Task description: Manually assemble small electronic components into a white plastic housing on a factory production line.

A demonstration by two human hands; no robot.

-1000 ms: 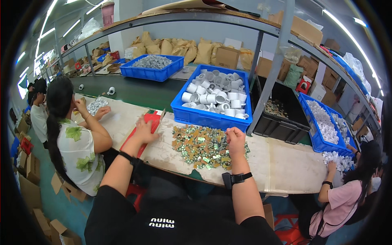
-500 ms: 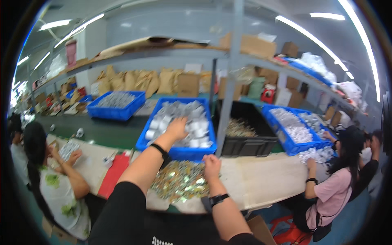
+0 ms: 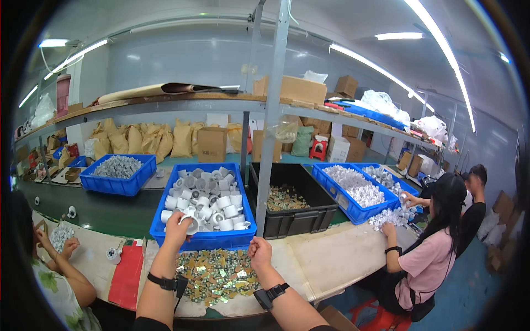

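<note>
Head view: hands (image 3: 179, 229) on white roll (image 3: 189, 223).

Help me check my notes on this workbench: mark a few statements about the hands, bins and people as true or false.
1. The left hand grips a white cup at the blue bin of white cups. True.
2. The right hand is inside the black bin. False: it is closed in a fist over the pile of small gold pieces on the table.
3. A red folder lies on the table left of the pile. True.
4. Both wrists are bare. False: each wears a black band.
5. A person in a pink shirt sits to the right. True.
</note>
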